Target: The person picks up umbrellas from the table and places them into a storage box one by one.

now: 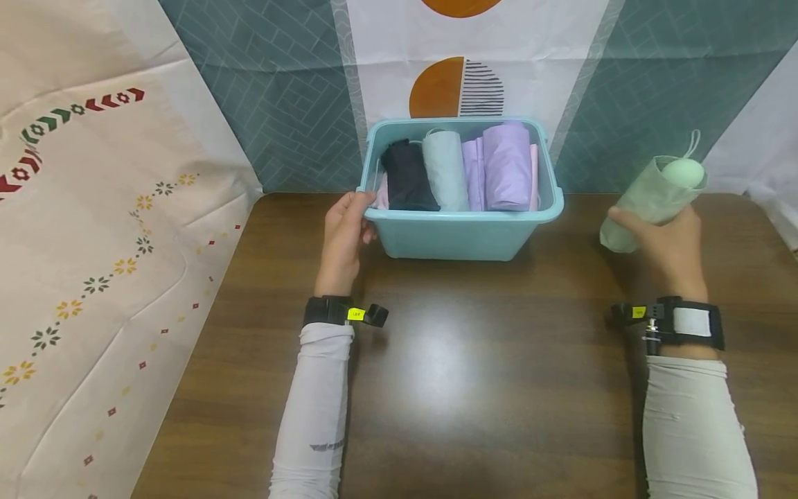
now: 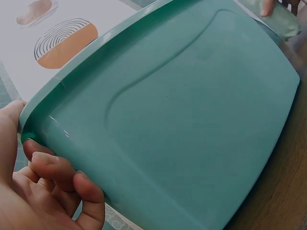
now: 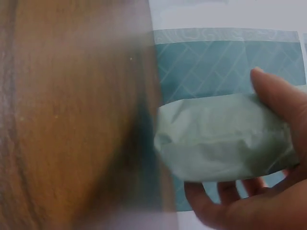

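Observation:
A light blue plastic bin (image 1: 450, 237) stands at the back of the table. My left hand (image 1: 344, 232) grips its left rim corner, thumb on top and fingers curled beneath, as the left wrist view also shows. Off to the right, my right hand (image 1: 676, 242) holds a pale green folded umbrella (image 1: 645, 197) in its sleeve, tilted above the table. Its round handle end and cord loop point up and away. Inside the bin stand a black rolled cloth bundle (image 1: 409, 177), a pale blue roll (image 1: 445, 170) with a thin loop, and purple rolls (image 1: 508, 166).
The brown wooden table (image 1: 436, 388) spreads out in front of both arms. A teal and white patterned cloth (image 1: 299, 111) hangs right behind the bin. On the left falls a cream cloth (image 1: 112, 208) with flower motifs.

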### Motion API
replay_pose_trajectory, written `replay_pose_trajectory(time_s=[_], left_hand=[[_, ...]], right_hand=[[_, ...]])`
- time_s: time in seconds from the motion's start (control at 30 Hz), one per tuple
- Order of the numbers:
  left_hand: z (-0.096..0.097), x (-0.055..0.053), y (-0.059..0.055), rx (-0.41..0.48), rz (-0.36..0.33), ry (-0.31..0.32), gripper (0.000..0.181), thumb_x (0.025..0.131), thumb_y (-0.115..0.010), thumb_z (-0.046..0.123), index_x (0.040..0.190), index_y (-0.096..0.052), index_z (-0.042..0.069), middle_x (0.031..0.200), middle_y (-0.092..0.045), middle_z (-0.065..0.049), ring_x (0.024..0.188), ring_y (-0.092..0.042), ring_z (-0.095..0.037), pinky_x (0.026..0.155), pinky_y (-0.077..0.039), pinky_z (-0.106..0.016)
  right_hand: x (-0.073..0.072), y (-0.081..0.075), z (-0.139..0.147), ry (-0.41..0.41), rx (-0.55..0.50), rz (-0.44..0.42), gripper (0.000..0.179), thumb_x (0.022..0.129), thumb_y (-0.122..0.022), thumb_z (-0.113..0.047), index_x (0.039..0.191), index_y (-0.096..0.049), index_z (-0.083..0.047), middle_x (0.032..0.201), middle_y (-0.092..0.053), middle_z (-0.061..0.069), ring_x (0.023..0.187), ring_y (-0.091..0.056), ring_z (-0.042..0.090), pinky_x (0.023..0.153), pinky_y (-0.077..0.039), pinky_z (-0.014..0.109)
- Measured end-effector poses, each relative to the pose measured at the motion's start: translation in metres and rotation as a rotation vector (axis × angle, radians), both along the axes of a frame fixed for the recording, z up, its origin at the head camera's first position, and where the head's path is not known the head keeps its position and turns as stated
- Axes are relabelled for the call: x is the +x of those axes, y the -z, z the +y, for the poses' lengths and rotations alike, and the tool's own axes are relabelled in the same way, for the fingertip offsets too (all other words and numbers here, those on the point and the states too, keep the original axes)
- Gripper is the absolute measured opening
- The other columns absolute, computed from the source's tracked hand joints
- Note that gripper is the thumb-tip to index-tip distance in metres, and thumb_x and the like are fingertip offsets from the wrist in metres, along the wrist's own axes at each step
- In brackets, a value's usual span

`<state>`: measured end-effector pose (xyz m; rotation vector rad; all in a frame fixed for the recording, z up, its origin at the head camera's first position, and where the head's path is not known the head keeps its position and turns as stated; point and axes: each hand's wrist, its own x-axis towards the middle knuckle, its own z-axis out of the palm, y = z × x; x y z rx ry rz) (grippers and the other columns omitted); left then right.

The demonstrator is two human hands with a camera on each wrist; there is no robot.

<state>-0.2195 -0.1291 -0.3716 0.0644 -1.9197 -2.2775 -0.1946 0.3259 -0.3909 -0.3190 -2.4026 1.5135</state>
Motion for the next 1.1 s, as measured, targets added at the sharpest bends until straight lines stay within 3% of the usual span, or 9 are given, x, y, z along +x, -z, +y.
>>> replay_pose_trajectory(time_s=[0.07,0.23,0.3,0.43,0.53,0.7,0.93,1.1], left_hand=[[0.001,0.000,-0.001,-0.004,0.000,-0.002,0.028,0.090,-0.064,0.027,0.081,-0.048,0.006,0.063,-0.038,-0.005,0.049,-0.037,-0.017,0.055,-0.035,-0.032],[0.001,0.000,-0.001,-0.005,0.004,-0.001,0.029,0.090,-0.064,0.027,0.081,-0.047,0.006,0.063,-0.037,-0.005,0.049,-0.037,-0.017,0.055,-0.034,-0.034],[0.001,0.000,-0.001,-0.005,0.005,-0.001,0.029,0.090,-0.064,0.028,0.081,-0.047,0.006,0.063,-0.037,-0.005,0.049,-0.036,-0.017,0.055,-0.034,-0.034],[0.001,0.000,0.000,-0.005,0.004,-0.004,0.029,0.090,-0.064,0.028,0.080,-0.047,0.006,0.063,-0.037,-0.005,0.049,-0.036,-0.018,0.055,-0.034,-0.035],[0.001,0.000,0.001,-0.010,0.005,-0.005,0.029,0.090,-0.064,0.028,0.080,-0.047,0.006,0.063,-0.037,-0.005,0.050,-0.036,-0.019,0.056,-0.033,-0.039],[0.001,0.001,0.000,-0.014,0.011,-0.006,0.029,0.090,-0.064,0.028,0.080,-0.047,0.006,0.063,-0.037,-0.005,0.050,-0.036,-0.018,0.056,-0.033,-0.036],[0.001,0.002,-0.001,-0.012,0.014,0.001,0.029,0.090,-0.064,0.029,0.081,-0.048,0.006,0.064,-0.038,-0.006,0.050,-0.037,-0.018,0.056,-0.034,-0.036],[0.001,0.002,-0.001,-0.016,0.015,0.002,0.029,0.091,-0.063,0.029,0.082,-0.049,0.006,0.064,-0.038,-0.006,0.050,-0.037,-0.018,0.057,-0.035,-0.036]], right_hand=[[0.000,-0.004,-0.001,0.022,-0.032,0.051,0.069,0.081,-0.077,-0.022,0.141,-0.044,-0.025,0.134,-0.049,0.001,0.119,-0.046,0.014,0.104,-0.031,0.036],[-0.002,-0.015,-0.002,0.085,-0.288,0.204,0.061,0.075,-0.081,-0.010,0.130,-0.055,-0.015,0.124,-0.056,0.003,0.113,-0.051,0.014,0.100,-0.032,0.027],[-0.003,-0.019,-0.003,0.117,-0.410,0.265,0.059,0.072,-0.082,-0.007,0.126,-0.056,-0.011,0.120,-0.056,0.005,0.110,-0.052,0.015,0.098,-0.033,0.025],[-0.004,-0.027,-0.006,0.159,-0.549,0.374,0.064,0.069,-0.080,0.000,0.127,-0.053,-0.009,0.121,-0.054,0.007,0.109,-0.051,0.015,0.093,-0.036,0.023],[-0.003,-0.034,-0.008,0.162,-0.589,0.431,0.071,0.068,-0.078,0.006,0.131,-0.049,-0.010,0.125,-0.050,0.008,0.112,-0.049,0.016,0.093,-0.037,0.022],[0.000,-0.042,-0.012,0.156,-0.632,0.449,0.077,0.067,-0.078,0.009,0.133,-0.045,-0.012,0.128,-0.046,0.007,0.114,-0.046,0.016,0.093,-0.038,0.023],[0.003,-0.053,-0.020,0.163,-0.771,0.512,0.090,0.060,-0.075,0.019,0.136,-0.040,-0.014,0.134,-0.042,0.007,0.119,-0.044,0.015,0.095,-0.038,0.025],[0.008,-0.059,-0.029,0.126,-0.757,0.634,0.080,0.060,-0.073,0.021,0.131,-0.048,-0.006,0.121,-0.050,0.015,0.104,-0.052,0.023,0.086,-0.048,0.034]])
